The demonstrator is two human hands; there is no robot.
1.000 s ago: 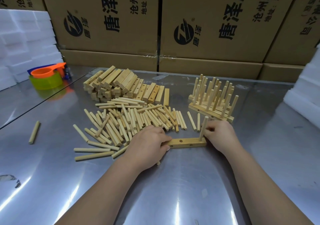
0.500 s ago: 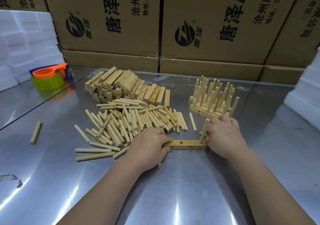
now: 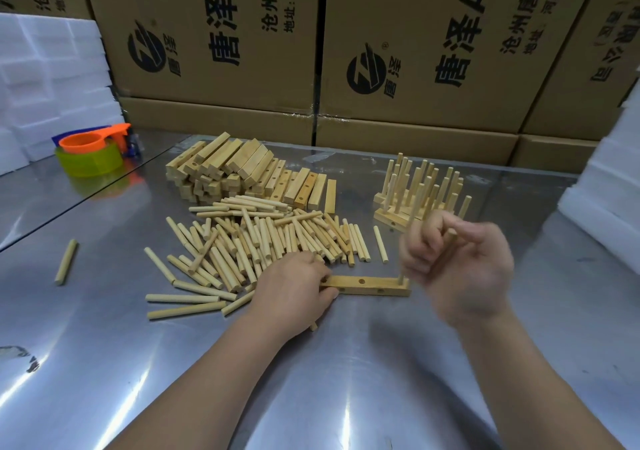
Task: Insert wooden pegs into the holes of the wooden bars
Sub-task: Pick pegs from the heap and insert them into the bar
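Head view, assembly in progress. My left hand (image 3: 294,290) lies on the table (image 3: 346,390), fingers and thumb clamped on the left end of the wooden bar (image 3: 367,285). The bar lies flat, lengthwise from left to right, just in front of the loose pegs (image 3: 263,238). The tip of one further peg shows under my palm. An upright peg (image 3: 401,278) stands in the hole at the bar's right end, and two top holes remain unfilled. My right hand (image 3: 457,269) is raised above that end with its fingers curled. It is motion-blurred, so I cannot tell whether it grips the peg or anything else. Behind the pegs is a stack of drilled bars (image 3: 235,172). To the right of the stack stand the finished bars (image 3: 415,193), their pegs pointing upward. A stray peg (image 3: 65,262) lies well apart at the left, with an orange scoop (image 3: 90,141) in a green tub farther back. Cardboard boxes (image 3: 415,51) line the rear.
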